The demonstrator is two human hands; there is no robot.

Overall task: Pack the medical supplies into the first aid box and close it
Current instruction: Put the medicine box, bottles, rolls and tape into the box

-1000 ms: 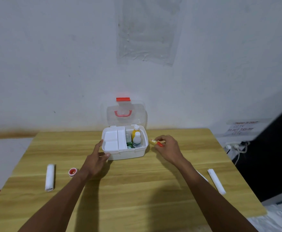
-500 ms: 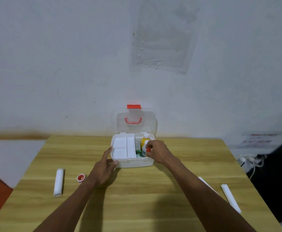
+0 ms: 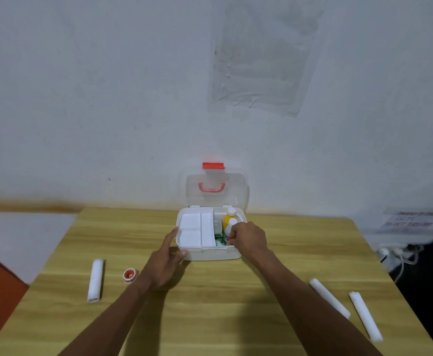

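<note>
The white first aid box (image 3: 211,254) stands open at the table's far middle, its clear lid (image 3: 215,185) with a red handle leaning back. Inside are a white tray on the left, a yellow bottle (image 3: 228,217), a white bottle (image 3: 231,223) and a green packet (image 3: 219,238). My left hand (image 3: 166,263) braces the box's front-left corner, index finger along the side, thumb on the front wall. My right hand (image 3: 248,240) reaches into the right compartment, fingers pinched on a small yellow-and-red item (image 3: 229,238), almost hidden.
On the wooden table (image 3: 210,317) lie a white bandage roll (image 3: 95,280) and a small red tape roll (image 3: 129,274) at left, and two white rolls (image 3: 329,298) (image 3: 365,319) at right. The wall is close behind the box. Cables and a socket strip (image 3: 395,251) sit beyond the right edge.
My right hand carried the small yellow-and-red item from the table beside the box into its right compartment. My left hand stayed at the front-left corner. The view shifted.
</note>
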